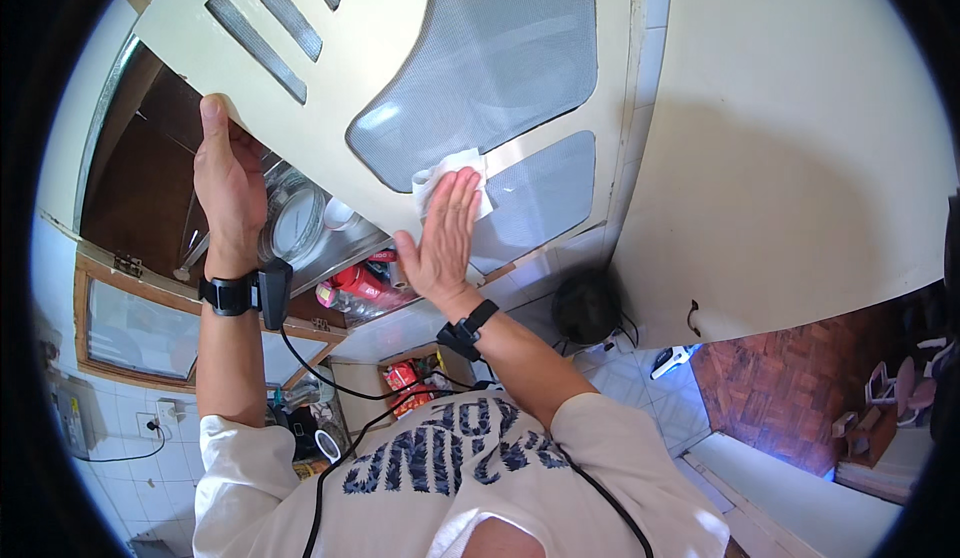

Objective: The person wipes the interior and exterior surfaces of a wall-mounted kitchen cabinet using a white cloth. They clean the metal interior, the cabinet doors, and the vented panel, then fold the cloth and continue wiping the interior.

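Observation:
A cream cabinet door (315,130), with slots and curved openings backed by grey mesh (495,40), stands ajar in front of me. My left hand (231,171) grips the door's free edge, the thumb on the outer side and the fingers mostly hidden behind it. Against the lower part of the door, my right hand (448,246) presses a folded white cloth or tissue (454,164) flat under its fingers. The cloth lies over the cream strip between two mesh panels. Black straps with small devices circle both wrists.
Behind the door, a cabinet shelf (349,246) holds stacked glass dishes (296,220). Red packages (360,280) lie below it. A wood-framed glass cabinet (139,325) is at left. A large cream door panel (772,145) rises at right, near a dark round container (587,306). Black cables (352,396) cross my front.

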Tool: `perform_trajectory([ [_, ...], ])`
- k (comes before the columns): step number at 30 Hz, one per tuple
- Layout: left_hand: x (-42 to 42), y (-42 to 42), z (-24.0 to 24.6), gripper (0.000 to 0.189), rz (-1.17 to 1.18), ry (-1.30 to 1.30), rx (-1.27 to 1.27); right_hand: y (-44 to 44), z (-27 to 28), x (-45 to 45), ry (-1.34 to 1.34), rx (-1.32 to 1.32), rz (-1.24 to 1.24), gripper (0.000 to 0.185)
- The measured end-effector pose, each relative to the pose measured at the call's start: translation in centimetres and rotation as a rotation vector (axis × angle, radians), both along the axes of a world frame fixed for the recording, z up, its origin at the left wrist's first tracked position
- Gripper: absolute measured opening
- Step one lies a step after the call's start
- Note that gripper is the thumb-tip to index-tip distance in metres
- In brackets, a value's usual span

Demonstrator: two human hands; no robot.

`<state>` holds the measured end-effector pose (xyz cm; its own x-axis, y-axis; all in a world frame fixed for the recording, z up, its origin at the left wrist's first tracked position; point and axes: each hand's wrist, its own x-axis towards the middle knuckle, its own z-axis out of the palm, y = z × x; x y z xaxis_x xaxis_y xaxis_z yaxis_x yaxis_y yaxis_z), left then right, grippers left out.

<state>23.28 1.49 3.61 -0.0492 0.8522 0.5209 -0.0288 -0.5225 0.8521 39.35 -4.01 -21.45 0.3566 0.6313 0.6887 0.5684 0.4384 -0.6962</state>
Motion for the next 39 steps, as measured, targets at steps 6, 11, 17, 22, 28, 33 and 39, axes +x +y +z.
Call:
perform_trajectory([
  [6,-0.2,0.0,-0.2,0.06,-0.049,0.006,0.014,5.7,-2.4,7.5,0.042,0.019,-0.262,0.103],
  [11,0.0,0.0,-0.2,0.063,-0.039,0.063,0.023,3.3,-3.2,0.8,-0.038,0.0,-0.181,0.103],
  [17,0.4,0.0,0.0,0.063,0.0,0.101,0.028,1.1,-4.3,-3.1,-0.369,0.052,-0.062,0.104],
  [22,0.3,0.1,-0.2,0.065,-0.049,0.071,0.064,1.4,-4.3,-2.0,-0.293,0.004,-0.074,0.104],
  [28,0.2,0.6,-0.1,0.062,0.005,0.084,0.021,0.7,-6.7,-3.5,-0.515,-0.094,-0.066,0.104],
  [33,0.4,0.0,-0.2,0.072,0.015,0.086,0.031,1.0,-7.3,-2.6,-0.362,0.011,0.014,0.102],
  [39,0.8,-0.3,0.0,0.069,-0.011,0.061,0.024,2.3,0.7,-5.4,-0.542,0.084,0.135,0.101],
])
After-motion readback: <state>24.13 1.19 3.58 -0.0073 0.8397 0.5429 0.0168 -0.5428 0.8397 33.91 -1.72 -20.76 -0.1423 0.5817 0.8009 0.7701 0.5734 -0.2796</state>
